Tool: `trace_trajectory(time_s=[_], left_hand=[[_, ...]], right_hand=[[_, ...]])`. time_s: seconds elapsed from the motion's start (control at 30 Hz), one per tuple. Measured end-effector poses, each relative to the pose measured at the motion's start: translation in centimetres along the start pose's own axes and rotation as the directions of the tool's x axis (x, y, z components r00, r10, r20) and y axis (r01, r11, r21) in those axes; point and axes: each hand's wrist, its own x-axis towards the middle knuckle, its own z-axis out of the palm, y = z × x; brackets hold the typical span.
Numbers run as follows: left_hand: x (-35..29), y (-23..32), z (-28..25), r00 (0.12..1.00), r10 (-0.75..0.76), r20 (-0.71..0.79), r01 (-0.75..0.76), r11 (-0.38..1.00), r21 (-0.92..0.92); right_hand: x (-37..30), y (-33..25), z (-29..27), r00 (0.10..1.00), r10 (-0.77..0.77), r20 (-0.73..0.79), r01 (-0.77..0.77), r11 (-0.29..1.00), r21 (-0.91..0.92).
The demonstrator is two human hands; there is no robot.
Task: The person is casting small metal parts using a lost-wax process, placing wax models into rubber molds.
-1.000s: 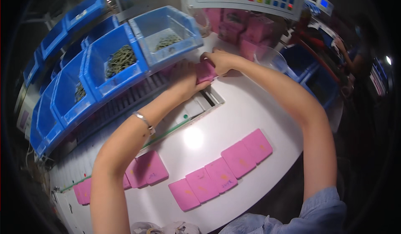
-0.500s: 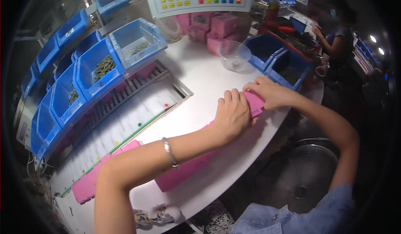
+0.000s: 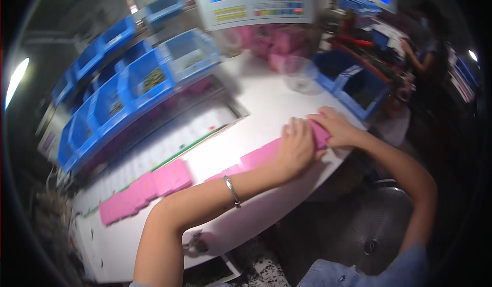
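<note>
On the white table, several pink boxes (image 3: 259, 155) form a row that passes behind my left forearm. My left hand (image 3: 298, 146) lies over the right-hand part of this row with its fingers bent around a pink box. Gripping the right end of the same pink box (image 3: 320, 135) is my right hand (image 3: 334, 127), close beside the left. Motion blur softens both hands, and the fingertips on the far side are partly hidden. A second group of pink boxes (image 3: 171, 177) lies to the left, along the green-edged strip.
Blue bins (image 3: 148, 77) holding small parts stand in a rack at the left. A machine panel (image 3: 256, 13) hangs at the back, above stacked pink boxes (image 3: 287, 41). A clear tub (image 3: 300, 77) and blue bins (image 3: 361, 92) stand far right. Another person (image 3: 428, 46) works beyond.
The view has shifted, so the scene sits farther right. The pink row now lies farther from the table's near edge and shows above my left forearm. Both hands keep hold of its right end.
</note>
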Motion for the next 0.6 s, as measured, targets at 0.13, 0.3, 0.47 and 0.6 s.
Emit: trace_trajectory(time_s=[0.13,0.3,0.47,0.6], left_hand=[[-5.1,-0.1,-6.8,0.995,-0.012,0.097,0.018,0.998,-0.063],[-13.6,-3.1,-14.5,0.913,-0.295,0.281,0.268,0.955,0.13],[-19.9,-3.3,-20.3,0.883,-0.359,0.302,0.383,0.924,-0.023],[-23.6,-2.8,-24.1,0.853,-0.48,0.206,0.512,0.845,-0.151]], right_hand=[[-0.1,-3.0,-0.9,0.991,-0.032,-0.129,0.033,0.999,0.005],[4.8,-13.1,0.2,0.936,-0.294,-0.195,0.344,0.883,0.318],[9.4,-24.1,4.5,0.86,-0.489,-0.146,0.51,0.814,0.278],[12.5,-27.4,6.9,0.827,-0.562,0.031,0.537,0.803,0.258]])
